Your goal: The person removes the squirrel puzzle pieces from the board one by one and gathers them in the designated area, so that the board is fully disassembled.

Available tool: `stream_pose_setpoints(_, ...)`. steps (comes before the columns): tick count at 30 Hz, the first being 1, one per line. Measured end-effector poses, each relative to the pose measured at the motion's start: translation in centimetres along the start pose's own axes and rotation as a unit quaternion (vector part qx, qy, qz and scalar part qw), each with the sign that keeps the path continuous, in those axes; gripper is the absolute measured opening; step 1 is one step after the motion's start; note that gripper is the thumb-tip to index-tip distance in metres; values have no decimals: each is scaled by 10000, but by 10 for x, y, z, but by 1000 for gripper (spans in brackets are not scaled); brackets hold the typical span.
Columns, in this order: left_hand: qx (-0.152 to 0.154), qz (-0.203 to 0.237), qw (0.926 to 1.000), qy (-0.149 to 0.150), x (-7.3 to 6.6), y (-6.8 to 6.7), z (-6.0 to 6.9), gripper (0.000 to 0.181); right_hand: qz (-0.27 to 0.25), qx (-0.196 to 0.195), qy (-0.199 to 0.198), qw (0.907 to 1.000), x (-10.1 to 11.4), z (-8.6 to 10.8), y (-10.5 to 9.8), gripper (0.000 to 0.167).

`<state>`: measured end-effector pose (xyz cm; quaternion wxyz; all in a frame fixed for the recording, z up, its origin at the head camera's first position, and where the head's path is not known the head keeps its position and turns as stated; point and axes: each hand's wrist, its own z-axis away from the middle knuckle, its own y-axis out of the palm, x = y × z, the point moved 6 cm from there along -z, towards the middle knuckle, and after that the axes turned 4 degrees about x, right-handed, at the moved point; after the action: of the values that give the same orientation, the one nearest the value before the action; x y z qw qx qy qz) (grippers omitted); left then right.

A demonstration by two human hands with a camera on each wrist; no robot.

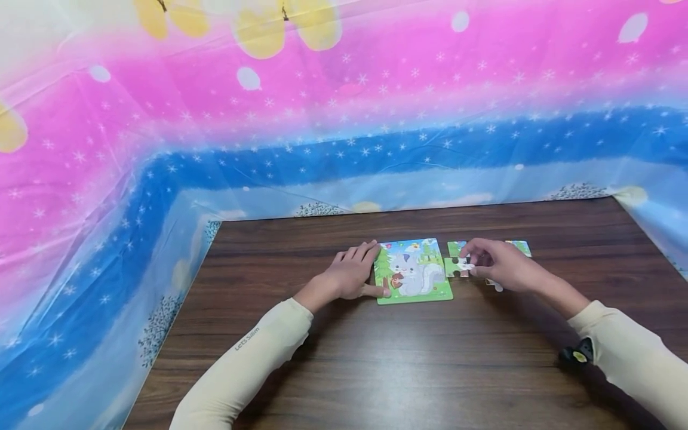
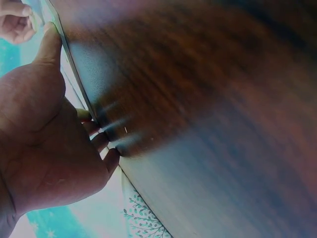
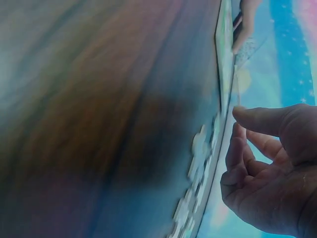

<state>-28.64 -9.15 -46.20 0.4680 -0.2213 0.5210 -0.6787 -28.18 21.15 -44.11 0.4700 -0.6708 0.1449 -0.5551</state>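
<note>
A square picture puzzle board [image 1: 411, 275] showing a grey squirrel with a nut lies flat on the table. My left hand [image 1: 352, 272] rests along its left side, thumb on the lower left corner and fingers by the upper left edge. To the right of the board, my right hand [image 1: 505, 263] pinches a small puzzle piece [image 1: 466, 266] between thumb and index finger. Under and around that hand lie loose puzzle pieces [image 1: 520, 248], partly hidden by it. In the right wrist view, the thumb and index finger meet above the row of pieces [image 3: 199, 148].
The dark wooden table [image 1: 333, 358] has its far edge a little beyond the board. Behind and beside it hangs a pink and blue cloth [image 1: 322, 119] with snowflakes. A black device [image 1: 577, 354] is strapped by the right sleeve.
</note>
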Motion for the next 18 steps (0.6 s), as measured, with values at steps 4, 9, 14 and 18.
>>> stream_pose_setpoints(4, 53, 32, 10000, -32, 3, 2, -2, 107, 91, 74, -23, 9999, -6, 7, 1, 24)
stream_pose_setpoints(9, 31, 19, 10000, 5, 3, 3, -6, 106, 218, 111, -80, 9997, -8, 11, 2, 25)
stream_pose_setpoints(14, 48, 22, 10000, 39, 2, 1, -5, 106, 401, 1, -154, 9991, -8, 10, 4, 25)
stream_pose_setpoints(18, 157, -46, 9999, 2, 6, 6, -9, 107, 615, -214, -182, 9977, -4, 10, 5, 31)
